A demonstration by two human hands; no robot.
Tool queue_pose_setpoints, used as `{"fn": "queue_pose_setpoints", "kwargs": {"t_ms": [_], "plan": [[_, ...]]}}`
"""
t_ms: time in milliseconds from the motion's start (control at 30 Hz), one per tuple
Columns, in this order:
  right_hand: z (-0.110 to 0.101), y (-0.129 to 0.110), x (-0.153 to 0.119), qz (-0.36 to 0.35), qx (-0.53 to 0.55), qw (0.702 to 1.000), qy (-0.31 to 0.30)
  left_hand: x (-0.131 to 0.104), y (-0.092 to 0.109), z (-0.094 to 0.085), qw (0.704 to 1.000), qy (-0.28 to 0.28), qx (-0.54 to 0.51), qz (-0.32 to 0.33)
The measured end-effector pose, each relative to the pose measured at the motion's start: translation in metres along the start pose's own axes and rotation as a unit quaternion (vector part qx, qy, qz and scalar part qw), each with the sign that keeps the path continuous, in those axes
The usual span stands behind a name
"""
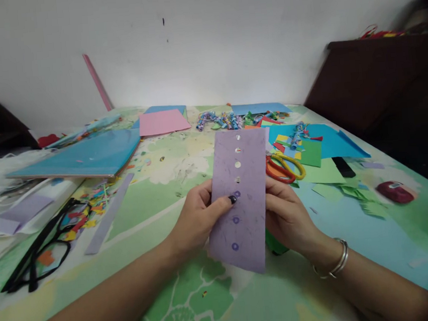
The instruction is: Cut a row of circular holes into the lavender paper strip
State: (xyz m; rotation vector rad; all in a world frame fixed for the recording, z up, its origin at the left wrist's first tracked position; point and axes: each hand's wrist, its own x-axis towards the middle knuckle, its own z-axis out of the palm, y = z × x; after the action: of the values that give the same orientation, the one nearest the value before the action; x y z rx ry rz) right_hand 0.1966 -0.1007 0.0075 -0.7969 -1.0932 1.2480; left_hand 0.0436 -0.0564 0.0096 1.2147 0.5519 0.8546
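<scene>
A purple paper strip (242, 228) stands upright before me, held above the table. Several round holes run down its upper half, and below them are small circles marked in darker purple. My left hand (203, 209) pinches its left edge, the thumb lying across the front beside one marked circle. At the right edge my right hand (289, 211) is closed, its fingertips partly hidden behind the paper. Under that hand a dark green object (275, 242) shows in part; I cannot make out what it is. Just beyond lie scissors (285, 168) with red and yellow handles.
Black-framed glasses (52, 244) lie at the left among paper scraps (79, 222), near a narrow purple strip (110, 214). Behind them is a blue folder (82, 154). Pink paper (163, 122) and curled paper pieces (229, 120) lie farther back. A dark red object (394, 191) sits right.
</scene>
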Motion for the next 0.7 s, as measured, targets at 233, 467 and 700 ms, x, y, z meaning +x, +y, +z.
{"fn": "queue_pose_setpoints", "kwargs": {"t_ms": [233,467,700], "plan": [[-0.0069,0.0059,-0.0007,-0.035,-0.049,0.998,-0.035,-0.0003,0.0026,0.0010,1.000,0.014,0.005,-0.019],[-0.0017,0.0005,-0.0007,-0.070,-0.105,0.991,-0.036,-0.0002,0.0041,0.0023,0.999,0.024,0.011,-0.030],[0.0005,-0.0009,-0.0025,-0.096,-0.138,0.985,-0.026,-0.0025,0.0049,0.0065,0.999,0.034,-0.024,-0.030]]}}
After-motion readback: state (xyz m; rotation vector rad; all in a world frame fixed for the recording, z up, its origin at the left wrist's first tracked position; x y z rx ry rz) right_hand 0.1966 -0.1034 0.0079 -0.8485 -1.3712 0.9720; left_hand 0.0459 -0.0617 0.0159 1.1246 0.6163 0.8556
